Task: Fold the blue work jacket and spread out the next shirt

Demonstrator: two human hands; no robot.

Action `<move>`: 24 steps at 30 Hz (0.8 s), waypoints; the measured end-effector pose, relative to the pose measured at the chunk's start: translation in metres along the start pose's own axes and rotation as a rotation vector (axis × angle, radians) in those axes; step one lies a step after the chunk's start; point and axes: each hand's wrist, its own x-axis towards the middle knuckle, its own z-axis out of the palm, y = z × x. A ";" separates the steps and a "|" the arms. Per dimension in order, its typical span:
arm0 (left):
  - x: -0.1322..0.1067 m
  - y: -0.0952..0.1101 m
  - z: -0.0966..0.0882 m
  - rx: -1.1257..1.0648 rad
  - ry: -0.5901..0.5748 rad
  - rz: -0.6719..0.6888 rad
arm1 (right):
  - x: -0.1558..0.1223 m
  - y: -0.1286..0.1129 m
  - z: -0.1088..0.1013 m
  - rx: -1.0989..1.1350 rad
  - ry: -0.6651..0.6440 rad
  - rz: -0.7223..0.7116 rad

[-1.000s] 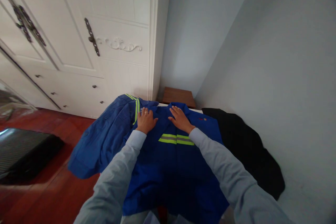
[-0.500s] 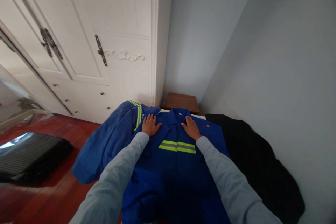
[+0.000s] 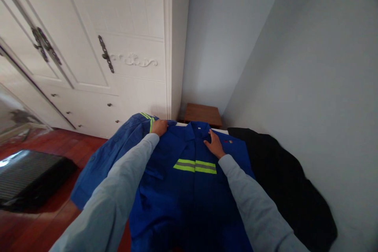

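Observation:
A blue work jacket (image 3: 206, 189) with a yellow-and-grey reflective stripe across its chest lies front up, collar away from me. At its left shoulder edge, my left hand (image 3: 160, 127) is closed on the cloth, its fingertips mostly hidden. My right hand (image 3: 216, 145) rests on the jacket just right of the collar, with thumb and fingers apart. Another blue garment (image 3: 115, 149) with a reflective band bulges out on the left, partly beneath my left arm. Black cloth (image 3: 274, 173) lies along the jacket's right side.
A white wardrobe (image 3: 132, 15) with dark metal handles stands at the far left. Beyond the collar is a small brown wooden stand (image 3: 203, 114). A dark ribbed case (image 3: 32, 177) lies on the reddish wooden floor (image 3: 63, 139). A grey wall (image 3: 319, 67) rises on the right.
My left hand has slid outward from the upper chest to the shoulder edge, its fingers now curled over the cloth. My right hand stays near the collar. The view has shifted slightly.

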 end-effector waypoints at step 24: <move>0.020 -0.060 0.008 -0.155 -0.130 -0.041 | -0.002 -0.002 0.000 -0.143 0.001 0.043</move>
